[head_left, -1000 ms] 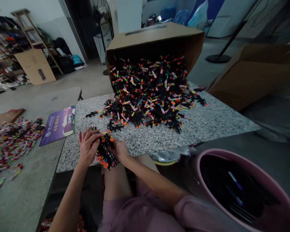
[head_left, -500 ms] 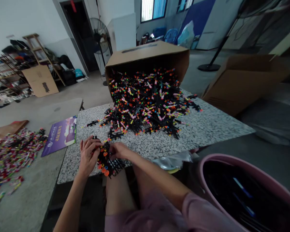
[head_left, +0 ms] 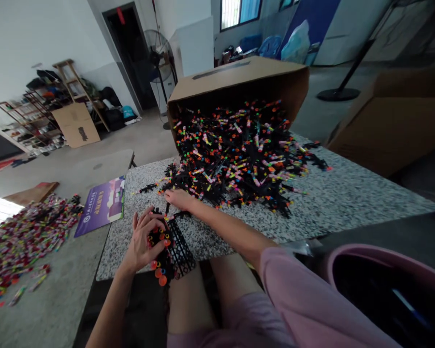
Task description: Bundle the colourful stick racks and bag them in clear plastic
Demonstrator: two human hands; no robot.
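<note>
My left hand (head_left: 143, 241) grips a black plastic lattice runner (head_left: 179, 249) studded with orange and red round parts, which hangs over the near edge of a speckled granite slab (head_left: 351, 208). My right hand (head_left: 179, 199) lies stretched out with its fingers at the near edge of a large heap of black plastic runners (head_left: 239, 159) with neon-coloured pieces. It holds nothing that I can see. The heap spills out of a tipped cardboard box (head_left: 235, 82) onto the slab.
A pink tub (head_left: 362, 256) with dark contents stands at my right. To the left, a grey table holds a purple booklet (head_left: 99, 208) and a spread of multicoloured small pieces (head_left: 29, 246). A flattened-looking cardboard box (head_left: 395, 125) sits beyond the slab's right side.
My right hand has left the lattice runner and reached forward to the heap. My left hand keeps hold of the runner. The view has swung slightly, and the tub sits lower in the frame.
</note>
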